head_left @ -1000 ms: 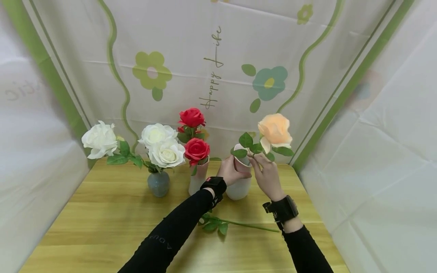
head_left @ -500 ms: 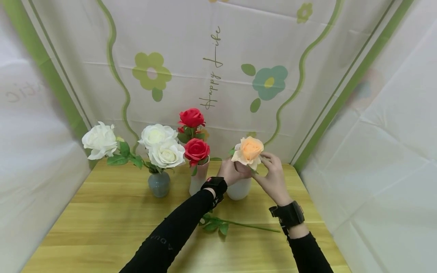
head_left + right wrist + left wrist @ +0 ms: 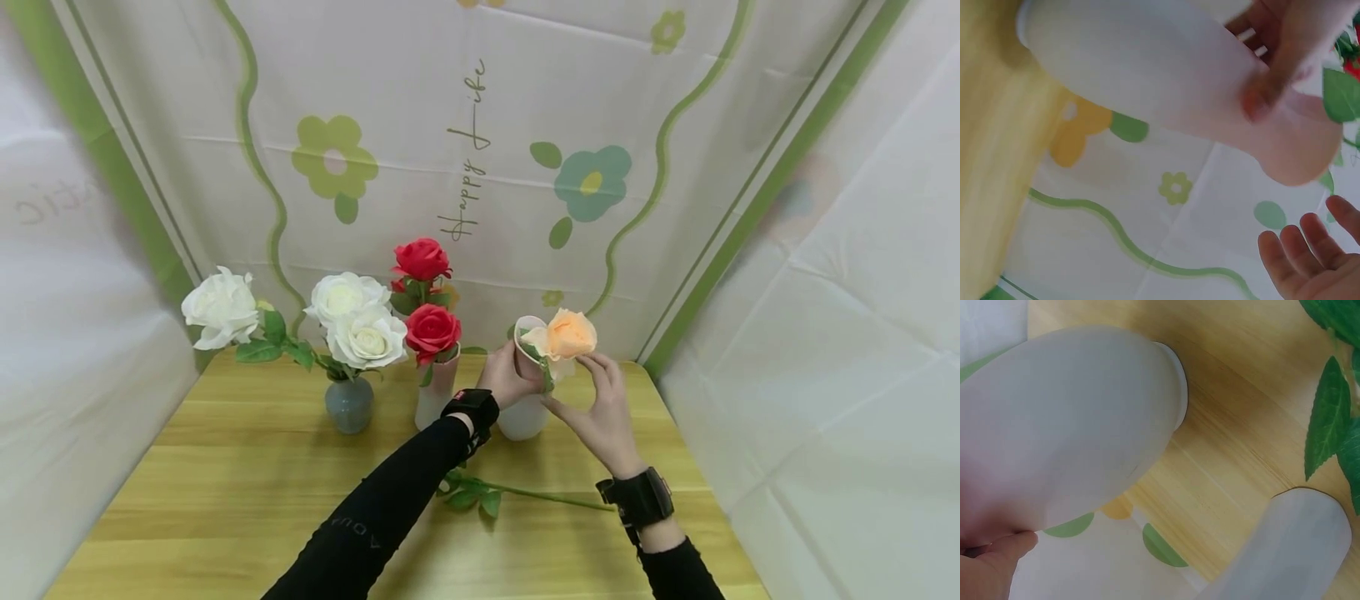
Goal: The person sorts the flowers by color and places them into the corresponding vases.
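Observation:
In the head view, my left hand grips the neck of a tall vase, pink above and white below. The right wrist view shows its thumb pressed across the neck of that vase. A peach rose leans over the right side of the vase's mouth, leaves at the rim. My right hand is just right of the flower, thumb and fingers spread apart. Its relaxed fingers hold nothing in the right wrist view. In the left wrist view, the vase's white body fills the left side.
To the left stand a pink-and-white vase with red roses and a grey-blue vase with white roses. A green leafy stem lies on the wooden table in front. White printed cloth encloses the back and sides.
The peach rose has come down from above the vase to its mouth and now tips right. My right hand has shifted down, its fingers spreading. My left hand stays on the vase.

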### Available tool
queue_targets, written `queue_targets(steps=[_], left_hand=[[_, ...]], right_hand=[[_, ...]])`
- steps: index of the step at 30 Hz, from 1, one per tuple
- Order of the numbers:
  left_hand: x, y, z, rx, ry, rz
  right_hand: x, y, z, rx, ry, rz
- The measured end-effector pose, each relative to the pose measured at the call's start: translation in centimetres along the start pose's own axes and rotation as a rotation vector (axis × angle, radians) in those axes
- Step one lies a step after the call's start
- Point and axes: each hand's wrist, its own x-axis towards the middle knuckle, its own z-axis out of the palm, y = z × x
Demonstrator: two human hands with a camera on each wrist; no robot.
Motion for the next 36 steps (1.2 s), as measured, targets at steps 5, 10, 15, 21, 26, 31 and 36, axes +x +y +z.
queue_targets(steps=[5,10,15,21,26,31,36], left_hand=[[0.0,0.3,0.1,-0.004,0.007,-0.003],[0.0,0.5,0.1,-0.005,0.005,-0.017],[0.1,0.3,0.1,-0.004,0.019,-0.023],[0.3,0.1,0.1,0.001,0.035,-0.007],[0.1,0.3,0.0,0.005,0.021,-0.03],[0.0,0.4,0.0,0.008,0.017,-0.032],[0.1,0.0,0.2,0.014,0.016,-0.013]], right_hand=[[-2.9,0.0,0.6,-0.003,-0.045,0.104],[-6.5,0.6,1.8,-0.032,-0.126,0.174],[-9.1,0.6,3.6,-0.064,-0.344,0.126],[-10.6,0.0,5.5,-0.148,-0.626,0.006],[-10.4,-0.1,6.8,-0.185,-0.698,-0.074],[-10.1,-0.1,8.4,-0.229,-0.714,-0.213],[-10.4,-0.6,9.2,-0.338,-0.705,-0.311]])
